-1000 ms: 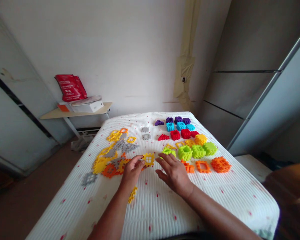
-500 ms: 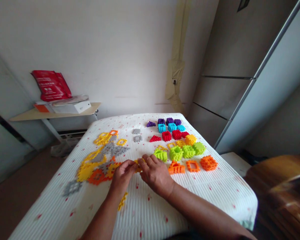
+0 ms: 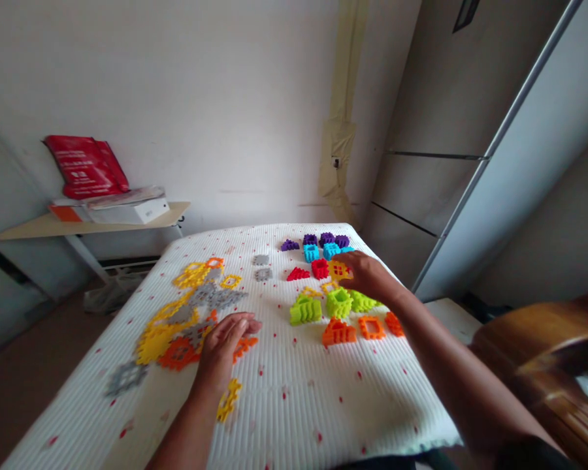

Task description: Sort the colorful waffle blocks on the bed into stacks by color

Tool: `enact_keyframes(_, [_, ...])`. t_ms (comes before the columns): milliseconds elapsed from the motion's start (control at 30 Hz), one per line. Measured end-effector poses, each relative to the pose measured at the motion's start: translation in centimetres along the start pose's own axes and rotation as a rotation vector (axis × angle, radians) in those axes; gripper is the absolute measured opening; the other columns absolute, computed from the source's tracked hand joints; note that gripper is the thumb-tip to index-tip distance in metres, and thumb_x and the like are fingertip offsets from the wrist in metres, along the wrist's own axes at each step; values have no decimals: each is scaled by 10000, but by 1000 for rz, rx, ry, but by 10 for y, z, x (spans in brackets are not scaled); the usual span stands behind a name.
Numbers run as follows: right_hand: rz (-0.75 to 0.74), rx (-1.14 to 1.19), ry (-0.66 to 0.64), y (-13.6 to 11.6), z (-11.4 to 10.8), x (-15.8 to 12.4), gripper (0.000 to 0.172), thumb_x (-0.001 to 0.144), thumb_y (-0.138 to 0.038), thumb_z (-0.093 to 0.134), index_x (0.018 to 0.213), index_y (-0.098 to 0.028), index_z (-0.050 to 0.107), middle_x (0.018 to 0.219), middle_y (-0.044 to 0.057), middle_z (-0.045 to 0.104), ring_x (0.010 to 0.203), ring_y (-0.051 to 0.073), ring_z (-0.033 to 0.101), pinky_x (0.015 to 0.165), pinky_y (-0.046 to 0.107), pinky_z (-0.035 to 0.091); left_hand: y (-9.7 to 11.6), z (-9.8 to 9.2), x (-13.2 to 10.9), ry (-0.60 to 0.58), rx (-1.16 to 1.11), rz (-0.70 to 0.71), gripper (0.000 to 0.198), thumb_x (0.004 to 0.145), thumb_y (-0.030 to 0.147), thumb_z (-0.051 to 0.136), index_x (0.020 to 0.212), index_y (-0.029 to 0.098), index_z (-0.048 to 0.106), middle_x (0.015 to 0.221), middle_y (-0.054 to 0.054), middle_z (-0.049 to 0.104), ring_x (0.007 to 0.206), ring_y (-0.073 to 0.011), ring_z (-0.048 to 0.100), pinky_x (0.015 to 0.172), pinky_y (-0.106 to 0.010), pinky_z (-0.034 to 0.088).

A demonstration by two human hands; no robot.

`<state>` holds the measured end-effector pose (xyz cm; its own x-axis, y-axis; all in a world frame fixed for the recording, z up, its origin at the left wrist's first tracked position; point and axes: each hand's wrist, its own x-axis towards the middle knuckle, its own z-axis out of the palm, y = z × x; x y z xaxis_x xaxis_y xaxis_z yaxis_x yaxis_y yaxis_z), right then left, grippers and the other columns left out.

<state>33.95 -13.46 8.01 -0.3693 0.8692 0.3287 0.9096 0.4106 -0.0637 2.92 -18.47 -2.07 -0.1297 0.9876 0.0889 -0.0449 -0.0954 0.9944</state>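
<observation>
My right hand reaches over the right side of the bed-like table and grips a yellow window-patterned interlocking tile by its right edge. The tile is beside a red block cube and above the row of yellow pieces. My left hand hovers at the left pile with loosely curled fingers, the thumb apart, and no piece visible in it. Close under it lie an orange toothed piece and, nearer me, a yellow toothed piece. My right hand hides part of the yellow row.
Rows of purple, blue, green and orange pieces stand at the right. Loose grey tiles and yellow tiles overlap at the left. A side table holds boxes; a fridge stands right.
My hands have parted. The right one has moved up and right with a yellow tile; the left has moved slightly left, loosening its pinch. The view has shifted a little.
</observation>
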Motion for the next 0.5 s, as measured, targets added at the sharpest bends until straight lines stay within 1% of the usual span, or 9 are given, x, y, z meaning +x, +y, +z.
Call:
enact_keyframes(67, [30, -138, -197, 29, -6, 8, 549, 725, -181, 653, 1259, -190, 524, 1203, 90, 601, 1091, 234, 552, 907, 314, 438, -4, -2, 2, -6, 8, 12, 381, 703, 492, 610, 867, 149, 645, 764, -81, 703, 766, -221, 658, 733, -375, 528])
enact_keyframes(133, [37, -196, -315, 48, -3, 16, 552, 706, -174, 667, 1244, -204, 547, 1198, 87, 610, 1087, 244, 562, 900, 315, 438, -7, -3, 3, -12, 13, 21, 363, 714, 475, 610, 871, 151, 650, 762, -75, 702, 769, -219, 657, 734, -372, 529])
enact_keyframes(167, [37, -207, -352, 54, 0, 19, 553, 695, -171, 676, 1235, -204, 558, 1186, 88, 619, 1076, 249, 571, 893, 318, 441, -9, -4, 3, -10, 16, 27, 358, 718, 472, 609, 868, 150, 652, 759, -73, 700, 765, -218, 656, 735, -372, 529])
enact_keyframes(300, [37, -232, -455, 68, 17, 28, 569, 664, -161, 702, 1217, -206, 579, 1161, 94, 637, 1050, 267, 590, 872, 338, 451, -11, -6, 4, 9, 31, 32, 339, 742, 461, 596, 867, 150, 648, 755, -65, 697, 755, -204, 649, 744, -363, 527])
enact_keyframes(500, [22, -241, -543, 73, 35, 36, 615, 619, -163, 745, 1209, -235, 588, 1108, 78, 662, 1008, 270, 611, 827, 328, 462, -9, -7, 4, 16, 49, 39, 326, 741, 460, 596, 836, 153, 651, 747, -61, 689, 749, -202, 645, 725, -353, 535])
